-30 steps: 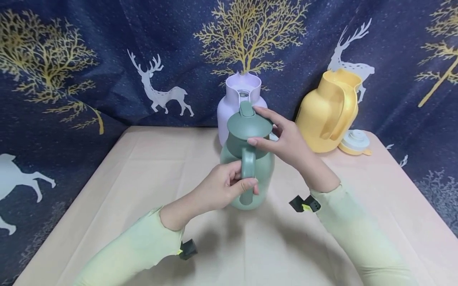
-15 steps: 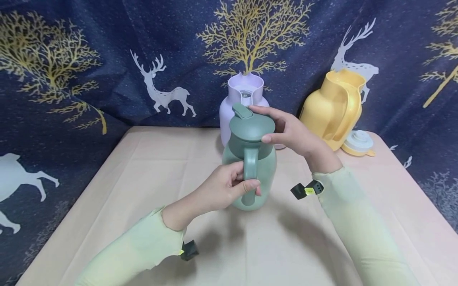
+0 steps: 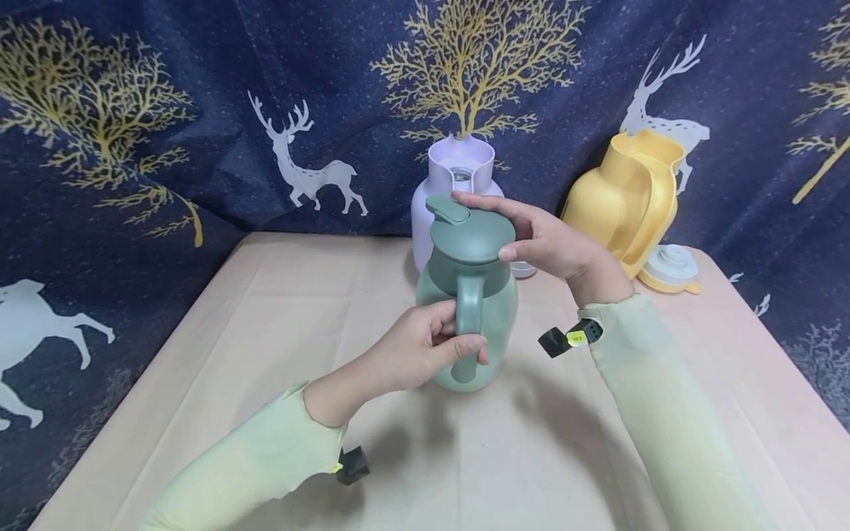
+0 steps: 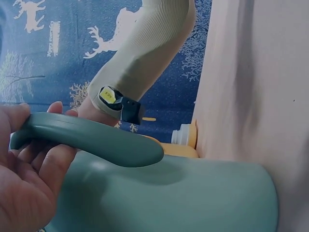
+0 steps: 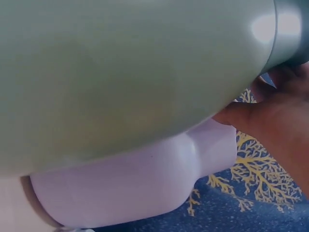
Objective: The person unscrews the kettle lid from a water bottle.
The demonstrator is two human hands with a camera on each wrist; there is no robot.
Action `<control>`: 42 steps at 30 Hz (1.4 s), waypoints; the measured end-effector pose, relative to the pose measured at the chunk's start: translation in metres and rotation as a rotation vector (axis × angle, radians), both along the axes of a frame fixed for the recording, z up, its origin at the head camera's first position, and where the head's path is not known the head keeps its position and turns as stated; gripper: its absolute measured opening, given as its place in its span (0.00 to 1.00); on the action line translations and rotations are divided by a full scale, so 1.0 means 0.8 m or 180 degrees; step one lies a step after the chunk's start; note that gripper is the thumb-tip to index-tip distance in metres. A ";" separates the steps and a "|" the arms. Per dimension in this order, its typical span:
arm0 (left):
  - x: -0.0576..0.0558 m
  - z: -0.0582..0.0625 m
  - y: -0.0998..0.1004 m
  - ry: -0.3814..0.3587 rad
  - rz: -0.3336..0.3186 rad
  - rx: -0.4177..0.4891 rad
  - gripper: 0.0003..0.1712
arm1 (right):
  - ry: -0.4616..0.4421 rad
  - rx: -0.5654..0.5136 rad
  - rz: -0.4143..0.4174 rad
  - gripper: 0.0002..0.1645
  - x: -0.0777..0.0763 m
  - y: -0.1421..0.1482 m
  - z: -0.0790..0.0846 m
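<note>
A green thermos jug (image 3: 499,321) stands upright on the table in the head view, its handle (image 3: 470,302) facing me. My left hand (image 3: 425,345) grips that handle, fingers curled round it, as the left wrist view also shows. On top, the round dark green lid (image 3: 473,237) has its raised tab (image 3: 448,209) pointing to the far left. My right hand (image 3: 541,234) holds the lid's right side, thumb at the near rim and fingers at the far side. In the right wrist view the jug's body hides much of the scene.
Behind the green jug stands a lidless lilac jug (image 3: 425,221), with a partly hidden pale lid (image 3: 523,270) near its base. A yellow jug (image 3: 607,199) without its lid is at the back right, beside a yellow-and-white lid (image 3: 669,267). A dark patterned cloth (image 3: 219,162) hangs behind.
My right hand has turned the green lid counterclockwise, so its tab has swung left of the handle line. My left hand keeps its grip on the handle. The view has shifted slightly.
</note>
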State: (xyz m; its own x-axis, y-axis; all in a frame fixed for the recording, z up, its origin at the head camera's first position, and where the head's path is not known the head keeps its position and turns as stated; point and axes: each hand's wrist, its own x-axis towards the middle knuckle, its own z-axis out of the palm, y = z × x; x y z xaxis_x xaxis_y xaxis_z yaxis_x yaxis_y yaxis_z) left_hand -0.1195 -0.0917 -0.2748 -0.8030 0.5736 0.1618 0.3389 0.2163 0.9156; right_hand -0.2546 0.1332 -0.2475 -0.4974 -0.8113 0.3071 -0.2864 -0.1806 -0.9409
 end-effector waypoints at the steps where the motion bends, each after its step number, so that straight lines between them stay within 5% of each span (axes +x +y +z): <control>1: 0.000 0.000 0.000 -0.0009 0.0008 0.0008 0.07 | 0.0003 0.0001 -0.0011 0.54 0.001 0.000 0.000; 5: 0.001 -0.002 0.001 -0.0032 0.0050 0.0029 0.07 | -0.0113 -0.0089 -0.0324 0.65 0.020 -0.002 -0.001; 12: 0.006 -0.004 0.002 -0.0034 0.0066 0.0032 0.08 | 0.0111 -0.0041 -0.1888 0.66 0.087 -0.017 -0.015; 17: 0.007 -0.003 0.003 -0.0072 0.0093 0.0047 0.07 | 0.0292 0.0092 -0.2364 0.72 0.108 -0.028 -0.022; 32: 0.002 0.000 0.004 0.0092 0.0100 -0.0086 0.05 | 0.0441 0.0652 -0.2922 0.45 0.098 -0.041 -0.005; 42: 0.002 -0.001 0.004 0.0193 0.0064 0.0012 0.05 | 0.0785 0.0504 -0.2434 0.42 0.075 -0.026 -0.007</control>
